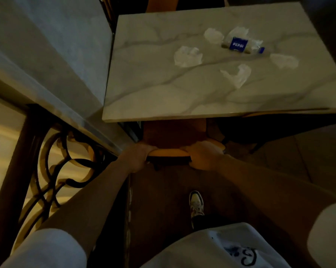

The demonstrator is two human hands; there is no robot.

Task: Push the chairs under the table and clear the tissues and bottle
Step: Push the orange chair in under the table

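Observation:
A wooden chair [169, 152] stands at the near edge of the marble-patterned table [144, 89], its seat mostly under the tabletop. My left hand [139, 158] grips the left end of the chair's curved backrest top. My right hand [203, 156] grips the right end. On the table lies an empty plastic bottle [242, 45] with a blue label, on its side. Several crumpled white tissues lie around it: one tissue [187, 56] to the left, another tissue [237, 74] nearer me, a third tissue [284, 60] to the right.
A grey wall and ledge [53, 60] run along the table's left side, with a dark ornate iron railing [53, 161] below. Another chair [163, 4] shows at the table's far side. My shoe [196, 205] rests on the dark floor behind the chair.

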